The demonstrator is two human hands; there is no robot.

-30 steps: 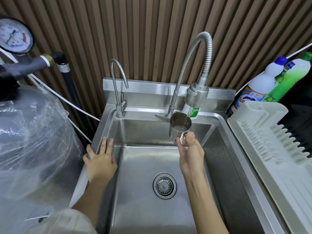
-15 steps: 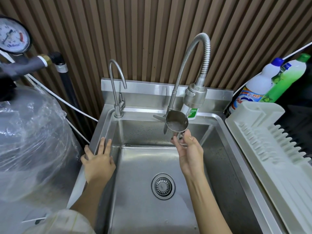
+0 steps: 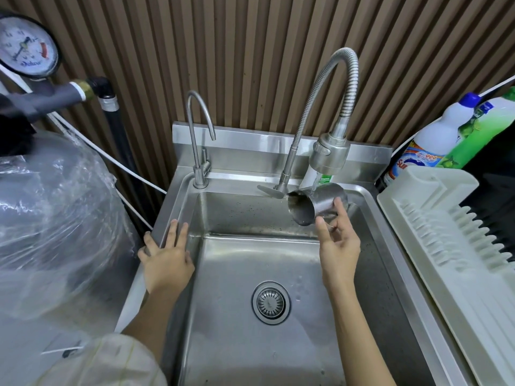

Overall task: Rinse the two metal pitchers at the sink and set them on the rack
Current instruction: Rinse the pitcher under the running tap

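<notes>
Right hand (image 3: 338, 246) fingers (image 3: 340, 208) pinching tilted pitcher (image 3: 315, 203) under running tap (image 3: 328, 154) — left hand (image 3: 167, 257) fingers spread on sink (image 3: 178, 201) rim

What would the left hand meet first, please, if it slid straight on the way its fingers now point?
The left hand lies flat on the steel sink's left rim, fingers pointing toward the wall. Straight on, it would probably reach the slim gooseneck steel tap's base first, though depth is hard to judge.

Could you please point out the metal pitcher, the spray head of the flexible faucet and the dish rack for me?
metal pitcher (image 3: 320, 203): head view, on its tilted side wall.
spray head (image 3: 328, 153): head view, on its metal body.
dish rack (image 3: 434, 218): head view, on its ribbed white tray.
</notes>
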